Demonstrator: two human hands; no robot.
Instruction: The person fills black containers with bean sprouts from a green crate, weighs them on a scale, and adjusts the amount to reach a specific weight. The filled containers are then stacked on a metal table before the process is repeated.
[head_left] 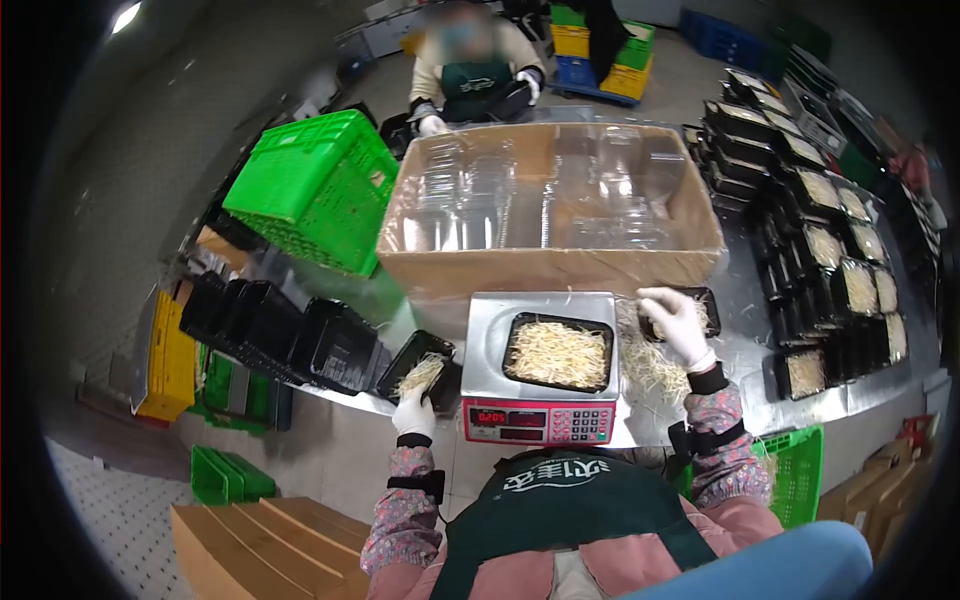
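A black tray heaped with bean sprouts (556,352) rests on the digital scale (490,345), whose red display seems to read 0.205. My left hand (413,412), in a white glove, is closed on a clump of bean sprouts (424,372) at a black tray (405,358) left of the scale. To the right of the scale, my gloved right hand (678,326) is above another black tray (712,312) with some sprouts in it. Its fingers are drawn together; whatever they may pinch is too small to make out. Loose sprouts (655,372) lie below that hand on the metal table.
A cardboard box (550,268) of clear plastic lids stands behind the scale. Left are a green crate (310,180) and stacked black trays (335,345). Filled trays (825,245) are stacked at right. A co-worker (475,75) is across the table.
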